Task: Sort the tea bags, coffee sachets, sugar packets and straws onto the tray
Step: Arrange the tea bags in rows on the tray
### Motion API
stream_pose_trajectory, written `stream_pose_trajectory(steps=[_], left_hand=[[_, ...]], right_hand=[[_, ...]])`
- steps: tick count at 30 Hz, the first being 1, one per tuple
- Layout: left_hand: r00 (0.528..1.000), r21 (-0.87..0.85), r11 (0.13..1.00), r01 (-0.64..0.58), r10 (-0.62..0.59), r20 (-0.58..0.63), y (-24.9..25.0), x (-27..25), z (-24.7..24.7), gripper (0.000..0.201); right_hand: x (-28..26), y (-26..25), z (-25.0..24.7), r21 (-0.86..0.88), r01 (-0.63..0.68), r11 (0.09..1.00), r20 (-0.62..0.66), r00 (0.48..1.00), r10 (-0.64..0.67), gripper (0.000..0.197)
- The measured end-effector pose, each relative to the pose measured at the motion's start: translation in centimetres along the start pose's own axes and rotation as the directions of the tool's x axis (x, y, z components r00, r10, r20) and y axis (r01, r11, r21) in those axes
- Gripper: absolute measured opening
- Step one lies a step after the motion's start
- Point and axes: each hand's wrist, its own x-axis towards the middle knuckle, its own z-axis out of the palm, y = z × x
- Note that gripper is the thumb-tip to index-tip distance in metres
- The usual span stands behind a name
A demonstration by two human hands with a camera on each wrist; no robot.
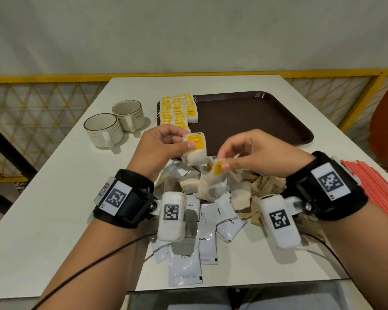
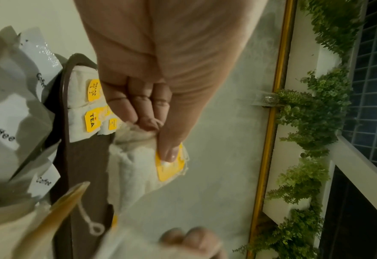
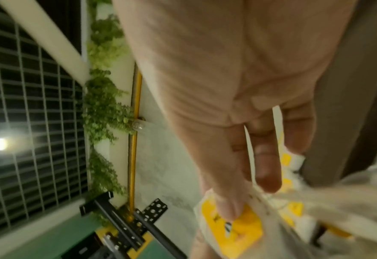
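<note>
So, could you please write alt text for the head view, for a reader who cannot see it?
Left hand and right hand each pinch a yellow-tagged tea bag above a pile of coffee sachets on a white table. Behind, a brown tray holds rows of tea bags at its left end; two cups stand left, red straws right.

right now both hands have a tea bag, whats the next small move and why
Probably carry the left hand's tea bag forward to the tray and lay it beside the rows of tea bags in its near left corner. The hand is close to those rows, while the right hand holds its own tea bag just above the pile.
</note>
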Motion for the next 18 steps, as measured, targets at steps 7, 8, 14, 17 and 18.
stream_pose_trajectory(steps=[7,8,14,17,18], left_hand=[[0.996,0.062,0.997,-0.042,0.037,0.075,0.3,-0.3,0.4,0.019],[0.996,0.056,0.997,-0.043,0.038,0.081,0.3,-0.3,0.3,0.018],[0.992,-0.088,0.996,-0.026,0.036,0.117,0.9,-0.8,0.6,0.023],[0.988,-0.054,0.998,-0.038,0.045,0.148,1.1,-0.9,0.8,0.021],[0.986,-0.027,0.998,-0.050,0.053,0.156,1.0,-0.9,0.8,0.021]], right_hand=[[1.7,-1.5,1.1,0.209,0.078,0.975,-0.158,0.986,-0.046,0.043],[1.9,-1.4,1.2,0.201,0.073,0.977,-0.200,0.979,-0.032,0.045],[2.6,-1.0,1.6,0.223,0.067,0.973,-0.257,0.966,-0.008,0.043],[2.7,-0.8,1.4,0.235,0.057,0.970,-0.258,0.966,0.006,0.041],[2.7,-0.7,1.5,0.241,0.055,0.969,-0.254,0.967,0.008,0.041]])
